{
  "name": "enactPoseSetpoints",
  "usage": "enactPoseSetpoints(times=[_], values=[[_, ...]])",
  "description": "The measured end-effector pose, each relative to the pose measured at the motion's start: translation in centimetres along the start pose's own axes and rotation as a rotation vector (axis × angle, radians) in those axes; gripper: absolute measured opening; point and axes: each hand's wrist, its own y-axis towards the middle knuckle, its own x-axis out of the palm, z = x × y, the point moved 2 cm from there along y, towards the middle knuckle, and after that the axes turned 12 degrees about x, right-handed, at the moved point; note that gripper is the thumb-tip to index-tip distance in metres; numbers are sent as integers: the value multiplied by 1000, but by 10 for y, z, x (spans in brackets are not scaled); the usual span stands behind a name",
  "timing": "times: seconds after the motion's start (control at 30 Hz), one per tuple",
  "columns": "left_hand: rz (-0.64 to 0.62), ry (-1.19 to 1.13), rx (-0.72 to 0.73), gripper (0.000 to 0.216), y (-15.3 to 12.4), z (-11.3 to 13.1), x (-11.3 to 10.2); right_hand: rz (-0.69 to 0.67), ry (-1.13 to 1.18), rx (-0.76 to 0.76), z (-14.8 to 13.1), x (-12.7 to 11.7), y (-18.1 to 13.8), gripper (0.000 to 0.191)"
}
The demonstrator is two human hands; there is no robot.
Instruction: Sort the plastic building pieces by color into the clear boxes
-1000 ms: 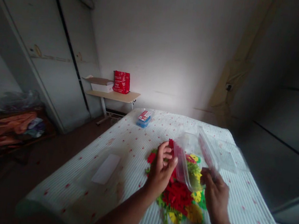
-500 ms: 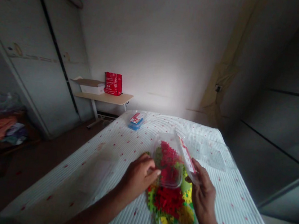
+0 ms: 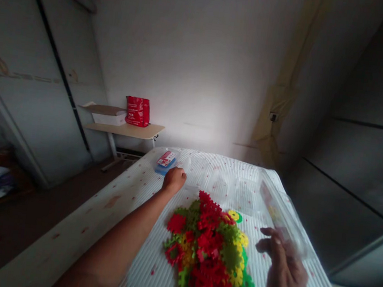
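A heap of red, green and yellow toothed plastic pieces lies on the ribbed white cloth in front of me. My left hand is stretched out beyond the heap, its fingers closed at the near edge of a clear plastic box. To the right of the heap is my right hand, its visible fingers bent and apart, with nothing seen between them. Against its far side a clear lid with a printed label leans, tilted and blurred; their exact contact is unclear.
A clear box with blue contents and a red-white label sits beyond my left hand. More clear plastic boxes stand toward the far right. Against the wall, a small table carries a white box and a red bag.
The clear box has moved from over the heap to the far left with my left hand, uncovering the pieces. My right hand and the lid have shifted right.
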Motion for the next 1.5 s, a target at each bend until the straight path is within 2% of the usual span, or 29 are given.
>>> enactPoseSetpoints(times=[0.17,0.33,0.7,0.93,1.07,1.2,1.23,1.3,1.37,1.43,1.5], values=[[-79,22,-13,29,19,-4,26,-18,17,16,6,-2,4,42],[-139,22,0,28,27,-6,38,-24,-17,71,7,0,5,44],[-204,14,14,27,22,3,39,-42,11,70,16,4,6,42],[-173,-12,19,30,11,6,35,-47,5,38,18,8,8,43],[-96,-18,20,39,0,13,17,-61,-33,7,17,9,7,44],[-37,-96,120,32,-24,27,-14,-165,-55,-60,8,7,2,38],[-36,-168,173,32,-32,30,-23,-216,-63,-80,4,7,0,37],[-12,-507,324,43,-49,34,-43,-362,-79,-110,-5,9,-2,36],[-37,-727,433,52,-66,33,-63,-529,-89,-123,-17,15,-5,36],[-123,-819,495,49,-80,29,-80,-656,-70,-118,-30,24,-8,36],[-180,-843,510,40,-90,23,-92,-722,-25,-98,-44,35,-10,34]])
